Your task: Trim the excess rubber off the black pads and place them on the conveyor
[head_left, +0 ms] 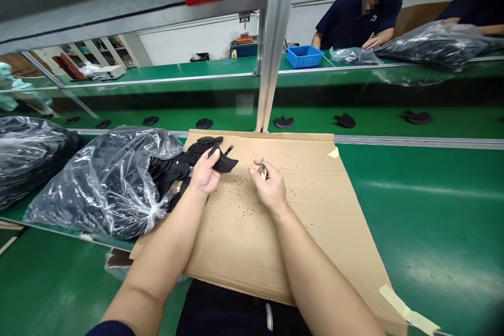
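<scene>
From the centre of the cardboard sheet [334, 241], a plastic bag [106, 184] is positioned at nine o'clock; at eleven, a curved black part [225, 163] is pinched by the left hand [207, 174]; at twelve, a small tool [263, 171] is gripped by the right hand [271, 188].

1. My left arm [169, 254] comes up from the lower left, bare below the sleeve, and slants inward to the wrist.
2. My right arm [321, 268] comes from the lower right, also bare, slanting inward to mirror the other.
3. My left hand [207, 173] is closed in a pinch, its digits pointing forward and to the right; some of them are hidden.
4. My right hand [270, 184] is curled into a tight grip, index finger and thumb bent round toward the left.
5. Both hands sit nearly level in front of me, near each other but not touching, with my forearms well apart.
</scene>
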A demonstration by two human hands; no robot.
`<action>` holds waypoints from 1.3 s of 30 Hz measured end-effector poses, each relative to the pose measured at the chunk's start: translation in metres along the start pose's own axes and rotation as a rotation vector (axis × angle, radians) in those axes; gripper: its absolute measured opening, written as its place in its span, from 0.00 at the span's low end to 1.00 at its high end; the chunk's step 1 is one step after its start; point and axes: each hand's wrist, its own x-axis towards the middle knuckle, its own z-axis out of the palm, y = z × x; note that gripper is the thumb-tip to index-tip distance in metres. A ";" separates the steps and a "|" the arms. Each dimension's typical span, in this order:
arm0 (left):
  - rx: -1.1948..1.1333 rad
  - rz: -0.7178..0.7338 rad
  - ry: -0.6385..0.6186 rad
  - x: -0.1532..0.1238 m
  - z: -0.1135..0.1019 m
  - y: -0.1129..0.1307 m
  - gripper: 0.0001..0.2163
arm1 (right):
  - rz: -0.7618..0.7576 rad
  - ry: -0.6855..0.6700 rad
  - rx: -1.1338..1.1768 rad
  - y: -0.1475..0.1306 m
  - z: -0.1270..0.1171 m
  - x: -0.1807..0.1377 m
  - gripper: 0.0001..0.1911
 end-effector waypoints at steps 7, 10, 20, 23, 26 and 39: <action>0.035 -0.063 0.036 -0.009 -0.014 -0.010 0.19 | -0.405 -0.155 -0.582 -0.004 0.004 -0.011 0.17; 0.043 -0.083 0.044 -0.009 -0.014 -0.007 0.18 | -0.485 -0.174 -0.626 -0.003 0.004 -0.011 0.17; 0.062 -0.141 0.049 -0.012 -0.011 -0.006 0.17 | -0.509 -0.162 -0.674 -0.004 0.006 -0.013 0.17; 0.085 -0.159 0.049 -0.012 -0.013 -0.007 0.19 | -0.515 -0.155 -0.723 -0.003 0.006 -0.013 0.17; 0.068 -0.183 0.042 -0.013 -0.014 -0.009 0.21 | -0.510 -0.153 -0.791 -0.004 0.006 -0.013 0.17; 0.045 -0.178 0.017 -0.011 -0.014 -0.006 0.22 | -0.210 -0.134 -0.590 -0.004 0.010 -0.013 0.15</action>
